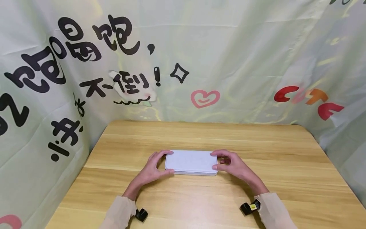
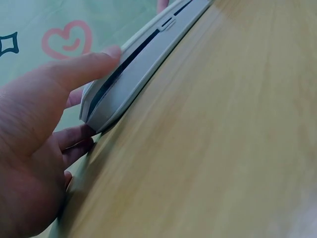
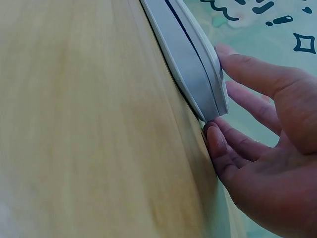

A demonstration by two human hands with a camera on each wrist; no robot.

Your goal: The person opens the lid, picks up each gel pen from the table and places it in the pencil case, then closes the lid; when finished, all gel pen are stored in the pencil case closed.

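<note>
A flat, pale white-lavender case (image 1: 191, 161) with rounded corners lies lengthwise across the wooden table. My left hand (image 1: 154, 167) grips its left end, the thumb at the front edge and the fingers at the back. At the right end my right hand (image 1: 233, 164) holds it between thumb and fingers. In the left wrist view, a dark gap runs along the case's side (image 2: 133, 82), with a small catch near its middle. The same gap shows along the side in the right wrist view, where some fingertips (image 3: 216, 141) touch the lower corner. What is inside cannot be seen.
The wooden table (image 1: 188, 202) extends around the case on every side. Behind it and to both sides hangs a pale green cloth (image 1: 243, 60) printed with black characters and a pink heart (image 1: 205, 99). Small black cameras (image 1: 141, 215) sit at both wrists, by beige sleeves.
</note>
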